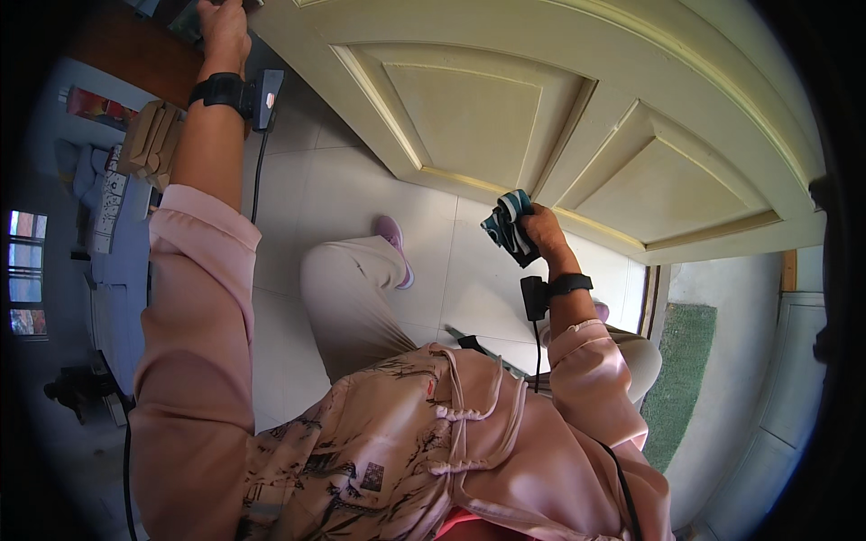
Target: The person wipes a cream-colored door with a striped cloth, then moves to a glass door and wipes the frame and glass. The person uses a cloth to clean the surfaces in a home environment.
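My right hand [544, 230] grips a bunched striped cloth [509, 226] in dark teal, white and black, held just in front of the lower edge of a cream panelled door [467, 115]. Up at the top left, my left hand [224, 24] reaches to the free edge of the door, its fingers curled and partly cut off by the picture's rim. Whether those fingers hold the edge or a handle there, I cannot tell. Both wrists wear black straps with small devices and cables.
Pale floor tiles [426, 270] lie under the door. A green mat [683, 379] lies past the threshold at right. On the left, cardboard boxes [150, 142] are stacked by a bluish-covered surface [125, 270]. A dark cable [259, 176] hangs from my left wrist.
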Demonstrator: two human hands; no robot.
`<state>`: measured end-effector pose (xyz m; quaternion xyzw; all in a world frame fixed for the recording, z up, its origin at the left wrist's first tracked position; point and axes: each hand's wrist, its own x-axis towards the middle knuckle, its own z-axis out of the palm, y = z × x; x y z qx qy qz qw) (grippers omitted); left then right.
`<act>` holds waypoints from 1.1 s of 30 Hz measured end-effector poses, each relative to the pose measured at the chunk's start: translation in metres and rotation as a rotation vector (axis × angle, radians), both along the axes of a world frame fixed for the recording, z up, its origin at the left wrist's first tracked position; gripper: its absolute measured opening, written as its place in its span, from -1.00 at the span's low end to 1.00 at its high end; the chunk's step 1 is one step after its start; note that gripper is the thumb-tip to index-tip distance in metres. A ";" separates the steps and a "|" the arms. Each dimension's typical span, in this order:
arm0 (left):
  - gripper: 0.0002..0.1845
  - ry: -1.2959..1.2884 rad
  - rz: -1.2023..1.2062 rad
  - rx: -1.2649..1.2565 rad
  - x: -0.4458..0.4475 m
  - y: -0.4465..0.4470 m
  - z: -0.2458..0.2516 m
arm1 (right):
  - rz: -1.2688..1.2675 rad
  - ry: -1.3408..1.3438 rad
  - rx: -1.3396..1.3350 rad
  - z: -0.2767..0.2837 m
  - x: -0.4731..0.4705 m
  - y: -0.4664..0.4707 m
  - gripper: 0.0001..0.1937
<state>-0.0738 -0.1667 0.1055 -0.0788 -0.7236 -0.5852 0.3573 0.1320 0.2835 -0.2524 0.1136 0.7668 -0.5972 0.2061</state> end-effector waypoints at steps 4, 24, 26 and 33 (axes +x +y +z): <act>-0.46 0.010 -0.005 0.054 0.016 0.022 -0.022 | 0.023 0.045 0.046 0.046 0.010 0.011 -0.61; -0.29 -0.834 -0.643 0.906 0.292 0.179 -0.240 | 0.295 0.687 0.325 0.213 0.031 -0.139 -0.51; -0.37 -0.777 -0.718 1.029 0.292 0.170 -0.239 | 0.348 0.630 0.226 0.220 0.031 -0.145 -0.51; -0.50 -0.620 -0.764 1.236 0.288 0.159 -0.224 | 0.421 0.545 0.151 0.217 0.023 -0.156 -0.55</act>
